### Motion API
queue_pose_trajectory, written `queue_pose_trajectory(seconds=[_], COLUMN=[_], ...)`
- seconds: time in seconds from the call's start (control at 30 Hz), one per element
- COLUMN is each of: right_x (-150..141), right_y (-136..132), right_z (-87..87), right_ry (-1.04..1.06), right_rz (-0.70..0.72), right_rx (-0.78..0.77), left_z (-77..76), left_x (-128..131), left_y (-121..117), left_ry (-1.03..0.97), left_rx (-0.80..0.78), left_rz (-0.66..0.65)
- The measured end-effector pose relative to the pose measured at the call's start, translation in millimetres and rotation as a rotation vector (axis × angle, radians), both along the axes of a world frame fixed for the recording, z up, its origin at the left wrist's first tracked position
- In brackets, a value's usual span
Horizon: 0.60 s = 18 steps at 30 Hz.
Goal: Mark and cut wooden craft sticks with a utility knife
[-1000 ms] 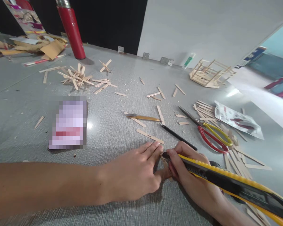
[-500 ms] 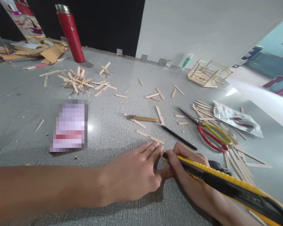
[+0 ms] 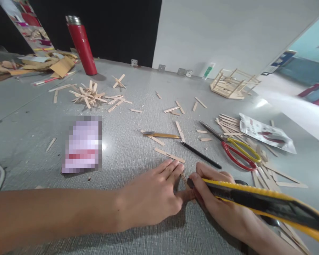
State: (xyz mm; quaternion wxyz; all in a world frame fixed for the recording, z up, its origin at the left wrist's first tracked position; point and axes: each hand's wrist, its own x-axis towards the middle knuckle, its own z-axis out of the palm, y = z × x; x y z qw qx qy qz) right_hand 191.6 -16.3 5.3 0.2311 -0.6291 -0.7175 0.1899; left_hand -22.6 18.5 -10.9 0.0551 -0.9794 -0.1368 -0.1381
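My left hand point(image 3: 154, 193) lies on the grey floor, its fingers pressing down a small wooden stick point(image 3: 185, 181) that is mostly hidden between my two hands. My right hand point(image 3: 218, 202) grips a yellow and black utility knife point(image 3: 257, 202) like a pen, with its tip at the stick beside my left fingertips. Just beyond my fingers lie another flat wooden stick point(image 3: 169, 155) and a black pen point(image 3: 200, 154).
Red and yellow scissors point(image 3: 234, 148), a plastic packet point(image 3: 266, 134) and several loose sticks lie at the right. A stick-built frame point(image 3: 234, 84) stands at the back right. A red bottle point(image 3: 81, 45), a stick pile point(image 3: 90, 95) and cardboard scraps point(image 3: 42, 63) are at the back left.
The knife tip has shifted slightly toward me along the stick. The view has tilted a little; my left hand stays pressed in place.
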Motion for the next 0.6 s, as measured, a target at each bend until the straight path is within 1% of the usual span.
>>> queue_pose_trajectory(seconds=[0.13,0.2,0.33,0.43,0.5,0.6], right_x=[4.4,4.8,2.9,3.6,6.3,11.4], right_y=[-3.2,-5.3,-9.2,-9.9,-9.2,-8.4], right_z=[-2.7,-2.3,1.5,1.2,-1.8,-5.6], right_ry=[0.106,0.172,0.298,0.380,0.436,0.481], right_rz=[-0.005,-0.008,-0.050,-0.089,-0.119,-0.114], right_rx=[-0.079,-0.094,-0.078,-0.066,-0.071,-0.077], left_z=[-3.4,-5.3,-6.0,-2.1,1.3,4.0], left_x=[-0.6,-0.8,-0.4,0.8,2.6,6.6], left_y=[1.4,3.3,8.8,9.4,5.0,-7.8], left_ry=[-0.032,-0.055,-0.109,-0.166,-0.214,-0.275], left_rx=[-0.173,-0.230,-0.253,-0.256,-0.243,-0.198], left_rz=[-0.035,-0.056,-0.079,-0.074,-0.009,0.177])
